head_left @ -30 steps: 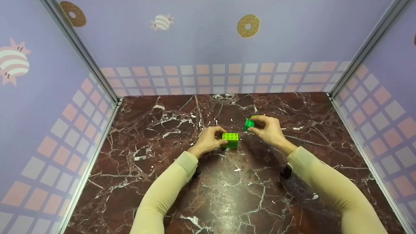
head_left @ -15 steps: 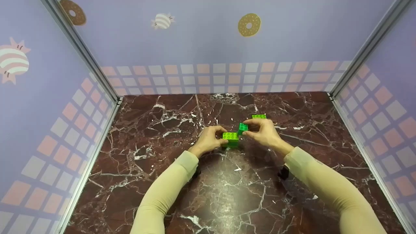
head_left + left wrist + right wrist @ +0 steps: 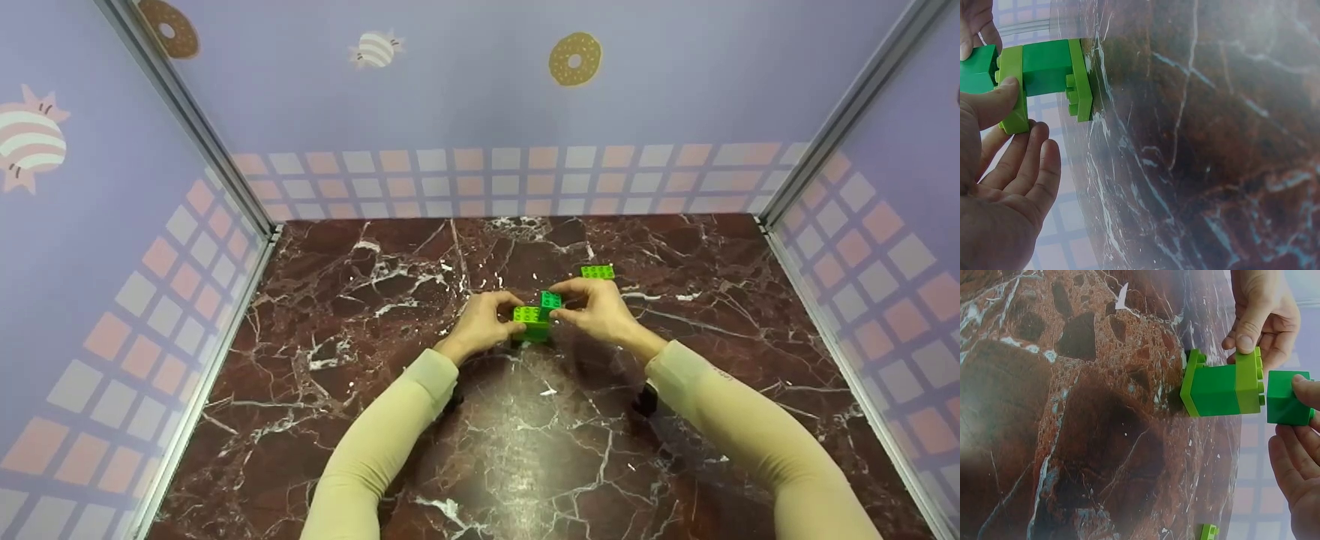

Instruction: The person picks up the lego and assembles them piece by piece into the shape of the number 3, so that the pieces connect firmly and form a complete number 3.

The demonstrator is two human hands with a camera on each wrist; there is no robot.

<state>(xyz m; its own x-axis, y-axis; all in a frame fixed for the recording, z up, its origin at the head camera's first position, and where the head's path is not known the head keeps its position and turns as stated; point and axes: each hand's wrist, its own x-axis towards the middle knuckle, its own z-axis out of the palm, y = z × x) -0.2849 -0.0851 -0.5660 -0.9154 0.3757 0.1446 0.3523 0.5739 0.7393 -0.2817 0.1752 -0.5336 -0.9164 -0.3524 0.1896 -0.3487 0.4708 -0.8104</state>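
Note:
A small stack of toy building bricks stands on the table: a light green plate at the bottom, a dark green brick in the middle, another light green plate on top. My left hand pinches the top plate at its left end between thumb and fingers. Just above the right end of the stack, my right hand holds a second dark green brick by its sides, studs up. In the right wrist view a narrow gap shows between that brick and the plate's studs.
Behind my right hand lies a loose light green plate with studs up. The table is dark red marble with white veins. Purple patterned panels enclose it at the back and both sides.
My right hand has carried the dark green brick leftward and toward me, over the stack, uncovering the loose light green plate behind it. My left hand has stayed on the stack.

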